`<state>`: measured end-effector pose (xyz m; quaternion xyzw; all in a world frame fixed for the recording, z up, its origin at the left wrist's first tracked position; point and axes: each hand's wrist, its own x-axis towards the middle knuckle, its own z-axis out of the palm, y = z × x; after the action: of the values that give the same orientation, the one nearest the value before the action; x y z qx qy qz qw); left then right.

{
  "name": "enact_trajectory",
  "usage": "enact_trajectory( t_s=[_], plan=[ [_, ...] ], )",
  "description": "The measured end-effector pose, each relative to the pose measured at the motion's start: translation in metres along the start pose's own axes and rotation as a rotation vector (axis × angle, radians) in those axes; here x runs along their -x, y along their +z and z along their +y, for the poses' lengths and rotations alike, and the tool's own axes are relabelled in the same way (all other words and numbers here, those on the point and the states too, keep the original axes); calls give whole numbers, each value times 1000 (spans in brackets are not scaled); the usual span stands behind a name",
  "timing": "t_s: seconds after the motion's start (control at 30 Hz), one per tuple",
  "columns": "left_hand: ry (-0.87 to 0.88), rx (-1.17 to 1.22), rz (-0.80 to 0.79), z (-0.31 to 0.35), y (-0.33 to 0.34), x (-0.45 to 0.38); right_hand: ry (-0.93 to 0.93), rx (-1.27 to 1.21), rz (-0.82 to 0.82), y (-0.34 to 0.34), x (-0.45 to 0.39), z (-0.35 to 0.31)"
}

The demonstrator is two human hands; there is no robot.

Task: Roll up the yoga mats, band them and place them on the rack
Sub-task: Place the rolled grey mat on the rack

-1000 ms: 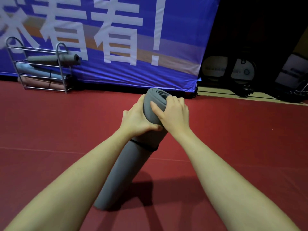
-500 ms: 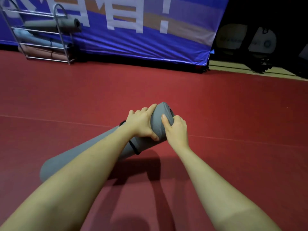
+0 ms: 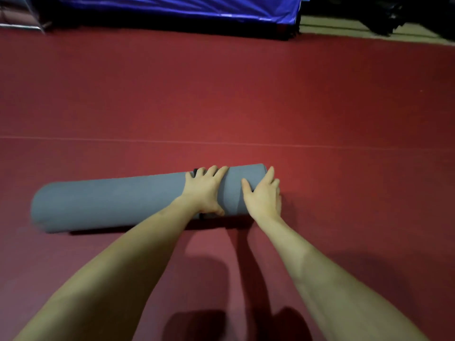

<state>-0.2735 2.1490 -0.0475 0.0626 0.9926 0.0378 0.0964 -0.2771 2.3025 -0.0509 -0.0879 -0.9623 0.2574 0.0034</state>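
Observation:
A rolled grey yoga mat lies on its side on the red floor, long axis left to right. A thin black band circles it near its right end and is mostly hidden under my left hand. That hand wraps over the roll, fingers across the top and thumb on the near side. My right hand rests at the roll's right end, thumb on the grey surface and fingers fairly straight along the end face.
A blue banner hangs along the far edge of the floor. Only the foot of the metal rack shows at the top left. A pale floor strip and dark gear lie at the far right.
The mat went from standing tilted in both hands to lying flat on the floor. My view has dropped, so the rack has almost left the picture.

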Motion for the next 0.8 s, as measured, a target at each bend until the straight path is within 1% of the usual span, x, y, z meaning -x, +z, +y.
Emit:
enact_trajectory(
  t_s=[0.13, 0.3, 0.4, 0.43, 0.5, 0.53, 0.6, 0.63, 0.7, 0.8],
  plan=[
    [17, -21, -40, 11, 38, -5, 83, 28, -102, 25, 5, 29],
    [9, 42, -215, 13, 70, -2, 251, 8, -270, 51, 15, 57],
    [8, 74, -202, 10, 81, 2, 289, 84, -289, 58, 16, 56],
    [8, 93, -188, 7, 82, 3, 267, 159, -276, 58, 15, 51],
    [-6, 145, -172, 0, 81, 6, 131, 293, -234, 59, 12, 37],
    [-21, 172, -175, -6, 79, 8, 38, 299, -216, 60, 11, 29],
    [-55, 196, -198, -22, 75, 13, -137, 229, -224, 64, 10, 9],
    [-71, 184, -209, -33, 73, 18, -215, 190, -253, 68, 11, 0],
    [-102, 105, -223, -60, 70, 29, -356, 164, -360, 77, 16, -18],
    [-164, -73, -267, -101, 67, 45, -513, 292, -537, 99, 29, -39]
  ],
)
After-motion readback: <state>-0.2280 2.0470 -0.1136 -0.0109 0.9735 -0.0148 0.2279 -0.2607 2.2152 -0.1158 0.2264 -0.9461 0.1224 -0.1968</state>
